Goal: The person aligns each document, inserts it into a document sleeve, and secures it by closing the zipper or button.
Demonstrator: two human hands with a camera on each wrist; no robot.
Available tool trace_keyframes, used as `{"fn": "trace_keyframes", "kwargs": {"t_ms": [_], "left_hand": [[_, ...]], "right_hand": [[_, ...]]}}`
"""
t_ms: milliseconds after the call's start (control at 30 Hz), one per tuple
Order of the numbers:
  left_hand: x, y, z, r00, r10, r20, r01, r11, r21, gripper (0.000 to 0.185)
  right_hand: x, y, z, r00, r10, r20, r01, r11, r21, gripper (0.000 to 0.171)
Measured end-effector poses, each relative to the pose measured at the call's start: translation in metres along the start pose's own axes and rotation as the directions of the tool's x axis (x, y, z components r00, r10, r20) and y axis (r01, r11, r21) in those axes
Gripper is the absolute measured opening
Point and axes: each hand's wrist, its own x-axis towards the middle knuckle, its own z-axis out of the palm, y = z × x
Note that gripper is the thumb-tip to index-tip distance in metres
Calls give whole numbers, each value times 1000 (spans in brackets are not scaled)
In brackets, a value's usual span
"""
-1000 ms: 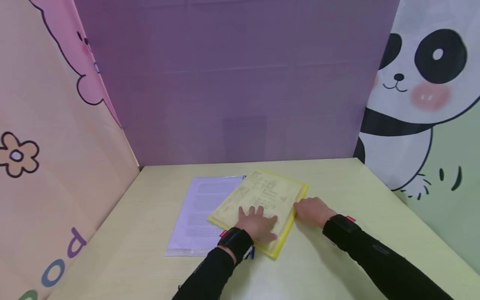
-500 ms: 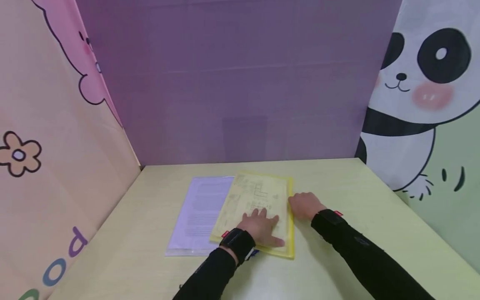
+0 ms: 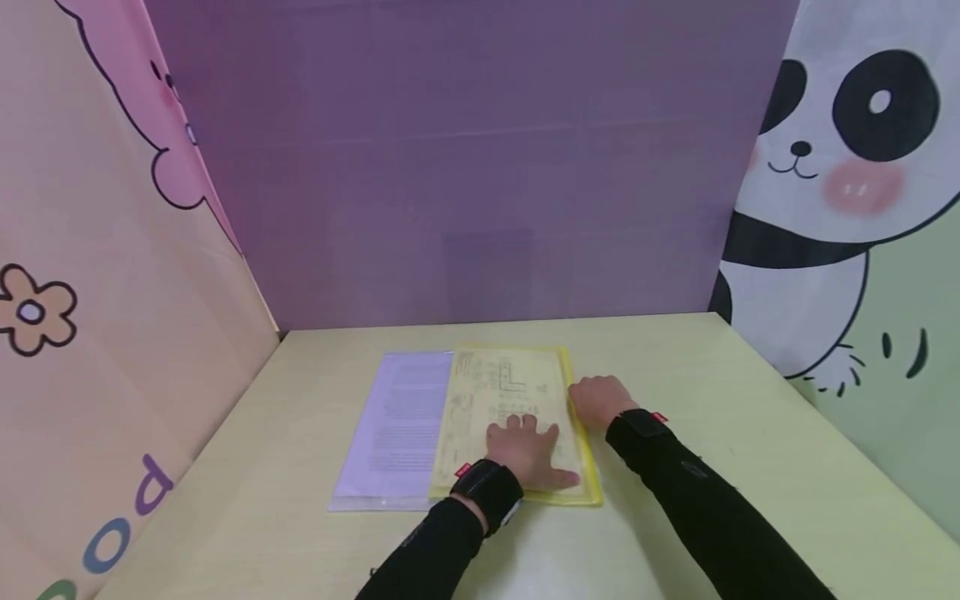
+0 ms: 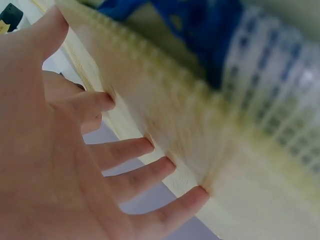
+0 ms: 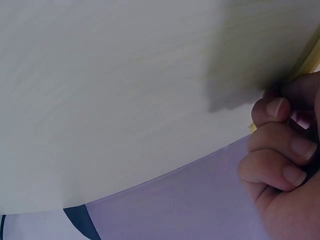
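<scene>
A yellow-edged document pouch [image 3: 480, 379] with a printed drawing sheet lies on the table, overlapping the right part of a clear sleeve [image 3: 393, 433] with a lilac-looking printed page. My left hand [image 3: 525, 454] rests on the pouch's lower half, fingers spread. In the left wrist view, the left hand's fingertips [image 4: 200, 192] touch its surface. At the pouch's right edge, my right hand [image 3: 597, 402] is curled and pinches the yellow border. The right wrist view shows this hand [image 5: 280, 150] with folded fingers beside a strip of the yellow edge [image 5: 310, 57].
The pale wooden table [image 3: 315, 400] runs back to a purple panel [image 3: 480, 167]. A printed panda wall [image 3: 847, 208] stands on the right and a pink printed wall [image 3: 150, 350] on the left. A blurred blue strap [image 4: 195, 30] crosses the left wrist view.
The pouch has turned from a slant to nearly straight and shifted slightly left, covering more of the sleeve's right side. My right hand moved left with its edge; my left hand stayed on top.
</scene>
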Motion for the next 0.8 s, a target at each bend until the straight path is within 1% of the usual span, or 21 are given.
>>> {"fn": "trace_keyframes", "kwargs": {"t_ms": [133, 400, 633, 800], "left_hand": [[2, 0, 3, 1000, -4, -18, 4, 1000, 2, 83], [5, 5, 7, 1000, -22, -1, 22, 1000, 1, 84], [3, 6, 6, 1000, -27, -2, 27, 1000, 7, 85], [0, 5, 5, 999, -28, -24, 29, 999, 18, 83]], "right_hand": [[-1, 0, 0, 1000, -10, -10, 10, 1000, -5, 17], [-8, 5, 9, 999, -42, -29, 41, 998, -42, 17], [-16, 3, 7, 997, -67, -43, 66, 998, -6, 16], [-20, 0, 4, 995, -85, -57, 85, 996, -1, 16]]}}
